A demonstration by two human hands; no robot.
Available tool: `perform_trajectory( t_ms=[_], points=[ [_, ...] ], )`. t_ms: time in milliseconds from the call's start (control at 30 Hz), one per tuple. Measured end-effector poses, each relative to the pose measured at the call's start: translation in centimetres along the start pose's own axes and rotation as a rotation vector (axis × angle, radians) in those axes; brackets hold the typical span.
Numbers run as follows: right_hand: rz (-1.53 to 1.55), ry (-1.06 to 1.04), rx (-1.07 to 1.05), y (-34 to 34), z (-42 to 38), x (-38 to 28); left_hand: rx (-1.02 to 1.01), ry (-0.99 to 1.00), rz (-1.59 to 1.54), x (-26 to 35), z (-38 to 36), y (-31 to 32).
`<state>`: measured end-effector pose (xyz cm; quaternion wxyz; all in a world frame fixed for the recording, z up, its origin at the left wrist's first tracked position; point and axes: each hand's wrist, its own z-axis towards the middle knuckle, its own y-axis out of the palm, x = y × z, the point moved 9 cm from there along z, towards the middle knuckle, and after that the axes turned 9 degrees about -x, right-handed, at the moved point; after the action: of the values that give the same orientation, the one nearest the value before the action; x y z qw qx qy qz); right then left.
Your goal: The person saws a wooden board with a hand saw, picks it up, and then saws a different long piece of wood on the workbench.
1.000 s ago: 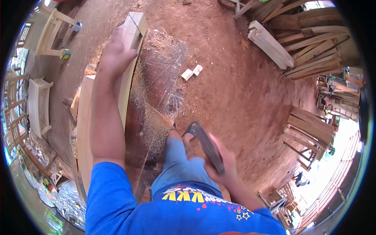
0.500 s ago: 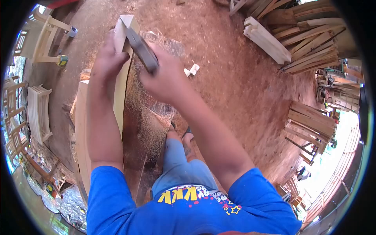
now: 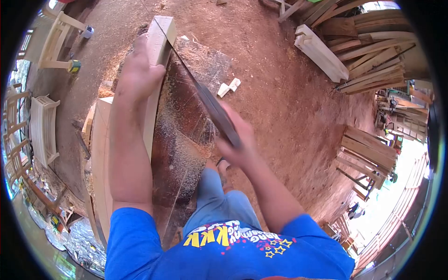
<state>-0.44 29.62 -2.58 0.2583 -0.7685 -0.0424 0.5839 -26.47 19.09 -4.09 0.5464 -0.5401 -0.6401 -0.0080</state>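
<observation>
A pale squared wooden beam [image 3: 163, 30] runs away from me along the left side of a dark workbench [image 3: 161, 186]. My left hand [image 3: 140, 70] grips the beam just below its far end, the thumb lying on its right side and the fingers partly hidden. In my right hand [image 3: 240, 140] is a handsaw, its dark handle [image 3: 217, 113] inside the closed fingers. The thin saw blade [image 3: 185, 69] slants up and left, crossing the beam near its end. A second pale timber [image 3: 101, 135] lies left of the beam, partly under my left forearm.
Sawdust [image 3: 179, 154] covers part of the bench, and small wood offcuts [image 3: 228, 87] lie to its right. A notched pale post [image 3: 322, 53] is on the earth floor near stacked planks [image 3: 373, 56]. A slatted wooden bench frame [image 3: 44, 130] stands at left.
My right hand has drawn the handsaw back toward me and to the right, showing more blade. My left hand stays on the beam; the view has shifted slightly.
</observation>
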Motion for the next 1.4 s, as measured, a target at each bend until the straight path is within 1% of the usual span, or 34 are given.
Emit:
perform_trajectory(
  t_ms=[33, 100, 200, 233, 267, 333, 367, 400, 433, 467, 500, 567, 600, 633, 667, 733, 767, 833, 867, 900, 933, 967, 1000, 1033, 1067, 1100, 1133, 1167, 1200, 1300, 1333, 1400],
  points=[
    [-0.05, -0.13, 0.072, 0.6, 4.6, -1.5, 0.0, 0.036, -0.046, -0.3, 0.2, 0.2],
    [0.009, 0.05, -0.054, 1.2, 10.9, -4.4, 0.015, 0.107, -0.126, -1.2, 1.1, 0.2],
    [0.092, 0.173, -0.134, 0.3, 10.0, -5.7, -0.043, 0.123, -0.253, -0.9, 1.0, 1.0],
    [0.053, 0.067, -0.039, -0.4, 8.0, -5.5, -0.103, 0.198, -0.168, -0.2, 1.1, 0.9],
    [0.018, -0.047, 0.051, -0.8, 4.8, -5.3, -0.04, 0.187, -0.104, 0.3, 1.6, -0.2],
    [0.013, 0.141, -0.059, -1.6, -3.4, -3.9, 0.029, 0.109, 0.014, -0.2, 0.7, -0.1],
    [0.048, 0.178, -0.064, -2.0, -7.7, -3.3, -0.02, 0.065, -0.045, 0.3, 0.3, 0.0],
    [-0.037, 0.155, -0.037, -2.7, -11.6, -3.0, -0.009, 0.062, -0.031, 0.4, 0.6, 0.0],
    [-0.045, 0.201, -0.043, -3.5, -15.2, -3.1, -0.003, 0.052, -0.019, 0.2, 0.7, 0.2],
    [-0.05, 0.252, -0.051, -4.0, -17.6, -3.1, -0.001, 0.039, -0.005, -0.1, 0.6, 0.4],
    [-0.041, 0.262, -0.048, -4.2, -18.2, -3.1, 0.001, 0.04, 0.023, 0.2, 0.4, 0.6],
    [-0.023, 0.276, -0.034, -4.2, -18.0, -3.1, 0.009, 0.053, 0.083, 1.1, 0.0, 0.5],
    [-0.004, 0.264, -0.046, -3.4, -15.8, -2.3, 0.011, 0.041, 0.127, 1.0, 0.1, 0.2],
    [0.017, 0.263, -0.054, -2.5, -12.3, -1.0, 0.002, 0.03, 0.172, 0.9, 0.2, 0.3],
    [-0.004, 0.206, -0.035, -1.5, -7.7, -0.6, -0.006, 0.023, 0.212, 1.0, 0.3, 0.5],
    [0.085, 0.055, -0.054, 0.3, 1.5, 0.6, 0.065, 0.04, 0.253, 0.3, 0.9, 0.2],
    [0.012, -0.023, 0.019, 0.1, 4.9, -1.6, 0.091, 0.039, 0.281, -0.2, 0.7, 0.1],
    [0.018, 0.146, -0.119, 0.7, 10.0, -4.2, 0.042, 0.05, 0.134, 0.1, 0.6, 0.4],
    [0.038, 0.173, -0.124, 0.3, 10.1, -5.2, 0.031, 0.052, 0.056, 0.2, 0.7, 0.1],
    [0.059, 0.208, -0.14, 0.2, 9.8, -6.0, 0.061, 0.097, 0.129, 0.2, 0.9, -0.1],
    [0.085, 0.247, -0.143, 0.0, 9.2, -6.2, 0.06, 0.117, 0.126, 0.0, 0.6, 0.2],
    [0.051, 0.126, -0.065, -0.4, 7.6, -6.2, 0.071, 0.144, 0.122, 0.1, 0.8, 0.1],
    [0.017, 0.002, 0.009, -0.4, 4.7, -5.5, 0.086, 0.168, 0.118, 0.3, 1.1, -0.2],
    [0.016, 0.023, 0.001, -0.5, 1.2, -4.1, 0.095, 0.123, 0.205, -0.2, 1.2, -0.3],
    [0.015, 0.058, -0.009, -1.2, -3.1, -3.3, 0.077, 0.106, 0.183, -0.4, 0.8, 0.0],
    [0.067, 0.322, -0.119, -1.8, -7.5, -2.5, 0.066, 0.094, 0.159, -0.2, 0.6, 0.0],
    [0.009, 0.253, -0.071, -2.2, -11.8, -1.2, 0.058, 0.083, 0.136, 0.2, 0.6, -0.2],
    [-0.016, 0.249, -0.061, -3.1, -15.6, -1.6, 0.035, 0.048, 0.117, 0.2, 0.5, -0.1],
    [-0.04, 0.244, -0.05, -3.9, -17.7, -1.8, 0.012, 0.015, 0.099, 0.3, 0.4, 0.0],
    [-0.029, 0.295, -0.05, -4.2, -17.3, -2.1, -0.018, -0.022, 0.12, 0.7, 0.3, 0.2],
    [-0.023, 0.245, -0.052, -3.6, -14.6, -1.7, -0.025, -0.026, 0.139, 0.7, 0.2, 0.3],
    [-0.014, 0.125, -0.058, -1.4, -6.0, 0.9, 0.044, 0.049, 0.157, -0.6, 0.8, 0.4]
  ],
)
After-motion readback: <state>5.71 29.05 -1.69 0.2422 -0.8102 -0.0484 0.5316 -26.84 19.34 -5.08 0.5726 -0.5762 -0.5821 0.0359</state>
